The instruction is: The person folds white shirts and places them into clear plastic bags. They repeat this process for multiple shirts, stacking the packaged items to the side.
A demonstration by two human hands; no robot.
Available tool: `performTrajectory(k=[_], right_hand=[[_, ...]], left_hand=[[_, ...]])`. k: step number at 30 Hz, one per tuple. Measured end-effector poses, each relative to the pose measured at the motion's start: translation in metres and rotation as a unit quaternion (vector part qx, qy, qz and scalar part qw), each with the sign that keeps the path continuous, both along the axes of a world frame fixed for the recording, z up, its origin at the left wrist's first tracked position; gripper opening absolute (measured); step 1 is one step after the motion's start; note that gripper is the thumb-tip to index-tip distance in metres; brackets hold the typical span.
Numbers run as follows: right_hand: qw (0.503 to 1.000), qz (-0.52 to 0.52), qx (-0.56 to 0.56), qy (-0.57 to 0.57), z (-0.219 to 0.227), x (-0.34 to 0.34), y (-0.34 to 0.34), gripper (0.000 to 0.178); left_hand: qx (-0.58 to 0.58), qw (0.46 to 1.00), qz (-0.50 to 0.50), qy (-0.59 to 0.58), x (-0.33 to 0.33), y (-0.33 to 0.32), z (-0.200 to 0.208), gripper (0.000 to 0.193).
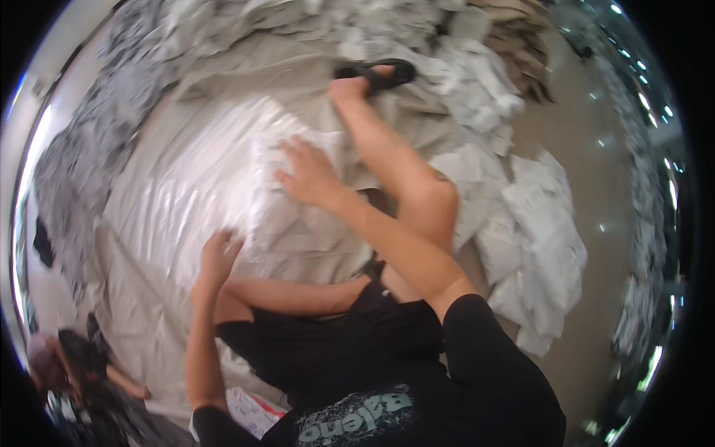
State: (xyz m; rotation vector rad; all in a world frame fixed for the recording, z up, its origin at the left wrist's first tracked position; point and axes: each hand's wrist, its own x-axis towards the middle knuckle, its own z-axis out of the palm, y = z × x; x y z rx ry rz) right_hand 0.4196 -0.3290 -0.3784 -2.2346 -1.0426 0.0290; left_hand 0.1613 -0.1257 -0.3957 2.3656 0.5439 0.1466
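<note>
My right hand (pixel 309 173) lies with fingers spread on a white, folded, fabric-like piece (pixel 294 227), which looks to be in or under clear plastic. Lower left of it, my left hand (pixel 220 257) is held near the edge of the shiny clear plastic (pixel 190 179), its fingers bent and apart, with nothing visible in them. Whether its fingertips touch the plastic I cannot tell. The plastic and the white piece rest on a wrinkled beige cloth (pixel 123 279) spread over the floor, beside my bent legs.
White plastic-wrapped packs (pixel 540 238) lie to the right of my knee. Grey fabric heaps (pixel 82 171) line the left, and white fabric (pixel 477 82) and brown fabric (pixel 521 45) are piled at the back. Another person (pixel 82 357) sits at the lower left.
</note>
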Motion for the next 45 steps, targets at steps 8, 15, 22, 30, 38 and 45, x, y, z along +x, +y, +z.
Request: performTrajectory(k=[8, 15, 22, 30, 38, 45], right_hand=[[0.978, -0.010, -0.198, -0.068, -0.091, -0.009, 0.051, 0.098], [0.974, 0.017, -0.224, -0.009, -0.108, 0.005, 0.060, 0.087], [0.956, -0.188, 0.201, 0.097, -0.059, 0.008, 0.022, 0.069], [0.515, 0.024, 0.291, 0.806, 0.014, -0.053, -0.009, 0.060], [0.687, -0.183, 0.495, 0.500, 0.208, 0.038, -0.139, 0.060], [0.641, -0.312, 0.676, 0.185, 0.189, 0.011, -0.359, 0.060]], left_hand=[[-0.248, 0.932, 0.218, 0.147, 0.092, -0.007, -0.077, 0.089], [-0.403, 0.878, 0.243, 0.087, 0.107, -0.024, -0.064, 0.072], [-0.529, 0.822, 0.196, -0.079, 0.085, -0.014, 0.028, 0.047], [-0.533, 0.808, 0.158, -0.197, 0.003, 0.022, 0.115, 0.037], [-0.164, 0.964, 0.041, 0.204, 0.006, 0.064, 0.004, 0.078], [0.019, 0.963, -0.059, 0.264, 0.036, 0.027, -0.079, 0.097]])
